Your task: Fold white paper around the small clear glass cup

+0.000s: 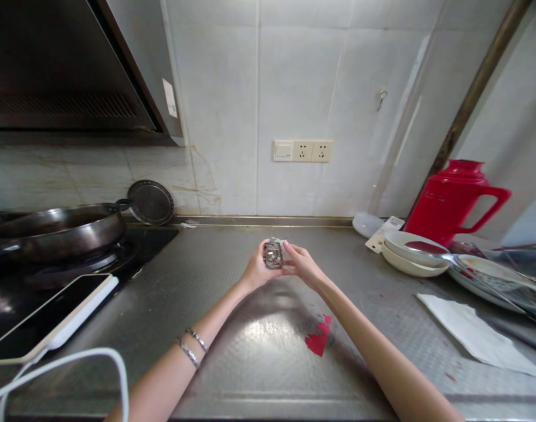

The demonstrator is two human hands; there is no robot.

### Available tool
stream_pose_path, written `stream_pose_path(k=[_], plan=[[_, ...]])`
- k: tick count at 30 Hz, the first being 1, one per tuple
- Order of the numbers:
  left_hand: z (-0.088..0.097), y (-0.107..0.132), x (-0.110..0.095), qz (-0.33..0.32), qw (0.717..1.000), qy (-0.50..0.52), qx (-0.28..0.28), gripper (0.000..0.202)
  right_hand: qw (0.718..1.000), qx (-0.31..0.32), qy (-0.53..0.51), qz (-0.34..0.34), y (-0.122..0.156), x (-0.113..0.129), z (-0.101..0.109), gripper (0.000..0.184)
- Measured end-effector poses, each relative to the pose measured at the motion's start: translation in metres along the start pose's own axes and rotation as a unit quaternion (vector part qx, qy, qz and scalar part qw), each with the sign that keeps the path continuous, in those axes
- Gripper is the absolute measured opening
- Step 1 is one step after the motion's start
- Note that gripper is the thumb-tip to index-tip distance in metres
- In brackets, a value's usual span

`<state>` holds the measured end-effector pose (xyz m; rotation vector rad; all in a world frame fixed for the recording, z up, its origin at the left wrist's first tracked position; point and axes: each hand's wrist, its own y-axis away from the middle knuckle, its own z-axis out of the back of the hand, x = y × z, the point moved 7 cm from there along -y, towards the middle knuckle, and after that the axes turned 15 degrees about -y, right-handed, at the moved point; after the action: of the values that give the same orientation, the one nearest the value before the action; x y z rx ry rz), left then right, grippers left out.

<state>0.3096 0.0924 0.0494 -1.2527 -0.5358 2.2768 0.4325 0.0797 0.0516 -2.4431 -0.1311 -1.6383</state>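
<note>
Above the middle of the metal counter, my left hand (254, 271) is wrapped round a small clear, block-shaped container (273, 256), glassy with dark tones. From the right, my right hand (306, 266) grips it too, its thumb near the upper right edge and its fingers at the lower side. Something whitish shows at the top edge by the right thumb, too small to name. The container's contents, if any, cannot be made out. Torn red scraps (317, 340) lie on the counter (259, 375) below my hands, between the forearms.
At left, a steel pan (70, 234) stands on the black stove, with a phone (48, 319) and white cable (105, 353) in front. At right are a red thermos (453, 202), stacked white bowls (411, 266), plates (488, 287) and a white paper sheet (474, 334).
</note>
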Motion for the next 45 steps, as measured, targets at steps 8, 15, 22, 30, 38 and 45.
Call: stream_pose_path(k=[8, 15, 22, 30, 38, 45], plan=[[-0.004, 0.002, 0.007, 0.014, 1.000, 0.024, 0.005, 0.083, 0.990, -0.103, 0.084, 0.040, -0.014, -0.004, 0.030, 0.042], [-0.004, 0.001, 0.005, 0.004, 1.000, 0.007, -0.002, 0.080, 0.949, -0.072, 0.195, 0.238, -0.008, 0.017, 0.015, 0.045], [-0.003, 0.000, 0.006, -0.002, 1.000, -0.006, -0.015, 0.074, 0.863, -0.042, 0.354, 0.358, 0.020, 0.030, -0.010, 0.032], [0.002, -0.004, 0.010, 0.018, 1.000, 0.011, -0.023, 0.072, 0.806, 0.023, 0.398, 0.438, 0.035, 0.035, -0.027, 0.029], [0.000, -0.003, 0.005, -0.006, 1.000, 0.019, -0.002, 0.077, 0.833, -0.108, 0.360, 0.406, 0.027, 0.049, -0.006, 0.031], [-0.006, 0.000, 0.001, -0.033, 0.999, 0.003, -0.005, 0.077, 0.849, -0.043, 0.355, 0.389, 0.022, 0.032, -0.014, 0.027]])
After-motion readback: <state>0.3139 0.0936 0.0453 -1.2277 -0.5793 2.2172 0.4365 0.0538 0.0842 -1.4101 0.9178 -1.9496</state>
